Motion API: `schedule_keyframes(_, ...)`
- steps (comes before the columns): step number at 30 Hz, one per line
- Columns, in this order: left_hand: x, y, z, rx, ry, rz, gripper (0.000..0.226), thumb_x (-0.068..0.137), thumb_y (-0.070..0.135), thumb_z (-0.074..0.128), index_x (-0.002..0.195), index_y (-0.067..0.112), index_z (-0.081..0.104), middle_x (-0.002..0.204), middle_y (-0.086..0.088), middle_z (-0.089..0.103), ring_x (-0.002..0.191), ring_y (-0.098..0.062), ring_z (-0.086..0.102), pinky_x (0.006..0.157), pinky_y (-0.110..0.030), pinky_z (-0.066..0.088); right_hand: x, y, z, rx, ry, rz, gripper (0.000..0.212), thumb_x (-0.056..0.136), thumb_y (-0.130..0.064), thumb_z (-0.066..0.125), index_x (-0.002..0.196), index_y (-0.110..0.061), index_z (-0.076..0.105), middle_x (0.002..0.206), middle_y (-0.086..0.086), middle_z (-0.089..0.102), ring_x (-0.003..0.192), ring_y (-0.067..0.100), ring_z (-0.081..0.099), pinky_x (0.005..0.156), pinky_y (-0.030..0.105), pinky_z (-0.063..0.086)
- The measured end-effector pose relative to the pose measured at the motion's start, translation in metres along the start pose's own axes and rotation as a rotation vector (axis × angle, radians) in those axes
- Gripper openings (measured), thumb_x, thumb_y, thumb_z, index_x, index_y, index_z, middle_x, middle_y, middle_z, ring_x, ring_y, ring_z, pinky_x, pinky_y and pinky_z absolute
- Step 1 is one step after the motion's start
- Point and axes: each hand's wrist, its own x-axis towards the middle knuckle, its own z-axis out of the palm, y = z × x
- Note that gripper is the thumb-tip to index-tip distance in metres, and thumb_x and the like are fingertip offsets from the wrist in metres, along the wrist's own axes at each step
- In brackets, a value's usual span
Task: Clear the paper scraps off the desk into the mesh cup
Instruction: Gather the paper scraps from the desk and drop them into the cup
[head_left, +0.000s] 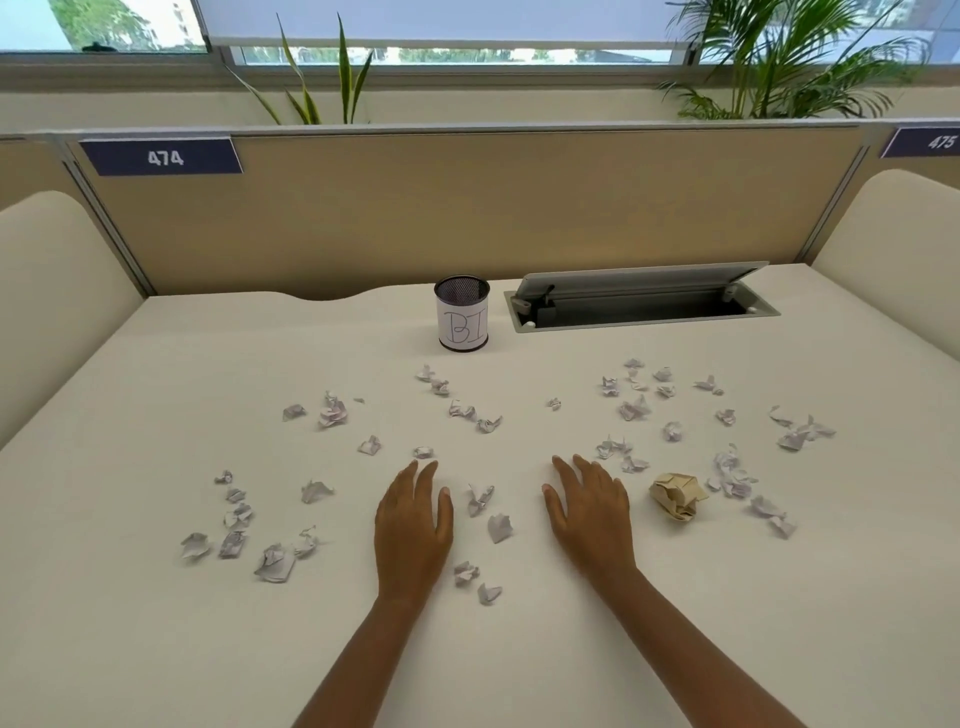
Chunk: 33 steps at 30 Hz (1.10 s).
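- Basically nothing done: paper scraps (332, 413) litter the surface (156, 649).
- Mesh cup (462, 314) stands at the back, contents unclear.
- Left hand (413, 525) and right hand (589, 512) flat, open, empty.

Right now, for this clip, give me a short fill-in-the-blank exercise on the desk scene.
1. The mesh cup wears a paper label with the letters ____.
2. Both hands, left hand and right hand, lie flat and hold ____.
3. The one tan paper ball lies to the ____ of the right hand.
4. The panel sign behind the desk reads ____.

Missing words: BI; nothing; right; 474
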Motion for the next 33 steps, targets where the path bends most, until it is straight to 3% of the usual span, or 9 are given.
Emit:
schedule_keyframes(5,0.023,0.005,-0.002,-0.036,0.014,-0.049,0.035,0.09,0.01,0.056,0.125,0.006,0.058,0.13,-0.014,0.059,0.124,-0.028,0.054,0.102,-0.039,0.044,0.024,-0.019,-0.004,0.065,0.084,-0.093,0.038,0.087,-0.02,0.06,0.122,-0.007,0.055,0.124,0.022,0.059,0.114,0.036,0.057,0.095,0.051,0.046)
schedule_keyframes(12,0.071,0.012,0.003,-0.02,-0.069,-0.079,0.038,0.091,0.009,0.049,0.13,0.012,0.053,0.141,-0.008,0.047,0.127,-0.023,0.049,0.1,-0.034,0.045,0.071,-0.048,0.004,-0.018,-0.137,-0.199,0.044,0.096,-0.02,0.037,0.139,-0.017,0.028,0.143,0.006,0.037,0.122,0.024,0.043,0.084,0.034,0.05)
schedule_keyframes(17,0.094,0.008,0.012,-0.017,-0.187,-0.094,0.039,0.093,0.01,0.045,0.132,0.015,0.048,0.139,-0.002,0.046,0.124,-0.02,0.05,0.097,-0.032,0.048,0.098,-0.063,0.018,-0.042,-0.243,-0.256,0.045,0.096,-0.011,0.034,0.14,-0.019,0.026,0.146,0.007,0.031,0.122,0.028,0.041,0.087,0.036,0.048)
schedule_keyframes(22,0.112,0.002,0.022,0.071,-0.302,0.012,0.046,0.096,0.013,0.043,0.142,0.018,0.036,0.142,0.0,0.045,0.126,-0.018,0.044,0.104,-0.026,0.037,0.114,-0.07,0.027,-0.018,-0.263,-0.308,0.046,0.095,-0.01,0.036,0.139,-0.02,0.028,0.139,0.007,0.04,0.118,0.027,0.041,0.083,0.037,0.048)
schedule_keyframes(27,0.122,0.008,0.032,-0.174,-0.298,-0.049,0.035,0.092,0.0,0.045,0.124,0.01,0.057,0.124,-0.008,0.06,0.111,-0.022,0.055,0.093,-0.025,0.043,0.124,-0.069,0.034,0.067,-0.221,-0.314,0.032,0.094,-0.009,0.039,0.125,-0.015,0.046,0.115,0.009,0.056,0.106,0.024,0.047,0.071,0.032,0.043)
schedule_keyframes(30,0.124,0.012,0.035,-0.288,-0.269,-0.133,0.029,0.092,-0.001,0.046,0.115,0.004,0.063,0.117,-0.011,0.064,0.103,-0.024,0.061,0.085,-0.02,0.043,0.131,-0.065,0.034,0.16,-0.212,-0.276,0.02,0.093,-0.01,0.044,0.11,-0.009,0.054,0.109,0.011,0.058,0.101,0.025,0.051,0.077,0.034,0.044)
schedule_keyframes(33,0.128,0.015,0.039,-0.39,-0.267,-0.203,0.03,0.09,-0.003,0.05,0.115,0.003,0.064,0.116,-0.013,0.067,0.102,-0.025,0.063,0.09,-0.024,0.047,0.137,-0.062,0.032,0.278,-0.202,-0.24,0.018,0.089,-0.009,0.051,0.107,-0.007,0.054,0.106,0.013,0.06,0.098,0.028,0.054,0.079,0.034,0.044)
